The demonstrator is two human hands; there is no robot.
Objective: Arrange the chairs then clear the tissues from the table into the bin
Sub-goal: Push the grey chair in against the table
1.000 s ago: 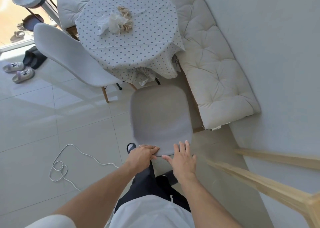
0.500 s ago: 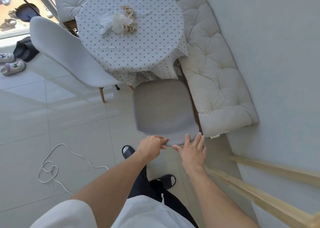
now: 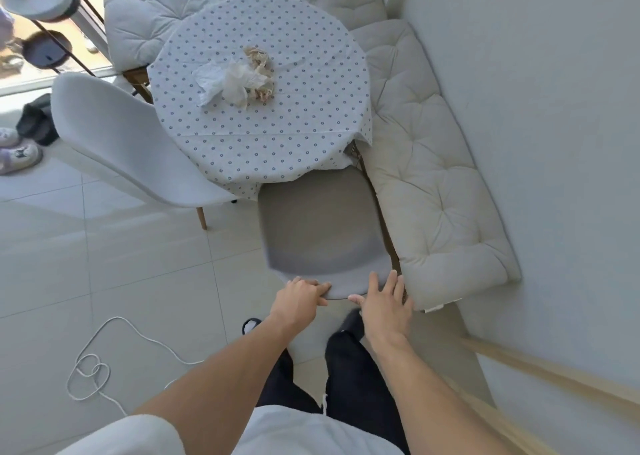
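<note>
The left grip [image 3: 300, 299] curls over the chair [image 3: 320, 233] back's top edge; the right grip [image 3: 384, 302] rests spread beside it. Rigid, light-looking shell; that rim suits pushing.

Readable text: none in the head view.
Round bench under white cloth [image 3: 277, 136]: a repeating pattern of small blue flower-like dots only, no letters or numbers.
Small white tag at the corner of the cream tufted seat cushion [image 3: 433, 308]: too small to tell whether anything is printed on it.
Pale slippers on the floor at the left edge [image 3: 19, 153]: dark cartoon-like marks on the toes, no legible wording.
Grey moulded chairs, crumpled tissues, wall: no labels, brands or signs.
</note>
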